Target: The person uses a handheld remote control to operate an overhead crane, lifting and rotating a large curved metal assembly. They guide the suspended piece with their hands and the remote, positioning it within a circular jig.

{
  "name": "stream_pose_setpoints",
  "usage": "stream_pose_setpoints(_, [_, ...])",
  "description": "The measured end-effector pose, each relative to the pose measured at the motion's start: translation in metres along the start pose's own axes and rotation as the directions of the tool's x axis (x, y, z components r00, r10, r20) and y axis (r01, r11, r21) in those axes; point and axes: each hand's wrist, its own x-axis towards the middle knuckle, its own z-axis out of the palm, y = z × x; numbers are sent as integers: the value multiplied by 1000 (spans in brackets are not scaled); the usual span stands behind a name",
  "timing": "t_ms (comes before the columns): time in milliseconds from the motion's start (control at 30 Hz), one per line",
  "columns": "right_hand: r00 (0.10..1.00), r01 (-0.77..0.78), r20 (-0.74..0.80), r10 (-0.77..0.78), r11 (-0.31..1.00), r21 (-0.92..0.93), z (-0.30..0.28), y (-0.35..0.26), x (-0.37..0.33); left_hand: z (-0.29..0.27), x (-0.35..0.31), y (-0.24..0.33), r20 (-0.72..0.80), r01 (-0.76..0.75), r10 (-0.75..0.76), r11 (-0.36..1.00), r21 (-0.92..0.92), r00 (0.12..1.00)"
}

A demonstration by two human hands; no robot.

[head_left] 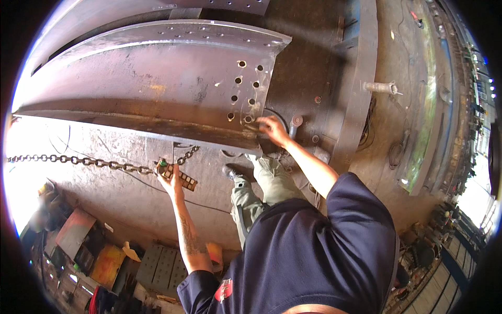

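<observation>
Two hands worked apart: the left hand [171, 180] gripped a push-button crane pendant [177, 175] at centre-left, beside the chain [78, 160]; the right hand [273, 128] pressed, fingers curled, on the drilled beam end [246, 89]. Small, brief button presses seemed wisest.

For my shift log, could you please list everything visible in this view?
Steel beam: one, rusty brown, upper left, with bolt holes near its end.
Chain: one, dark, running from the left to the pendant.
Control pendant: one, yellow-black with buttons, in the left hand.
Bolts: a few, grey, on the dark plate.
Clutter and boxes: several, mixed colours, lower left floor.
Left hand: holds the pendant.
Right hand: touches the beam's end.
</observation>
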Motion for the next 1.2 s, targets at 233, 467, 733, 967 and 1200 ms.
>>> stream_pose_setpoints(233, [738, -673, -126, 662, 736, -74, -29, 87, -100, -40, -7, -37, -83, -41, 45, 998, 51, 995])
stream_pose_setpoints(467, [619, -630, 211, 756, 639, -442, -40, 68, -220, -68, -39, -36, -24, 73, -76, 992, -104, 997])
stream_pose_setpoints(733, [840, -520, 71, 537, 836, -177, 30, -26, -200, -92, -77, -61, 139, 214, -170, 874, -436, 976])
stream_pose_setpoints(967, [949, -244, 196, 246, 969, -35, 117, -132, -206, -128, -109, -73, 172, 204, -141, 873, -442, 975])
stream_pose_setpoints(1200, [911, 21, 410, -53, 996, 82, 167, -251, -230, -131, -134, -74, 307, 331, -189, 787, -520, 933])
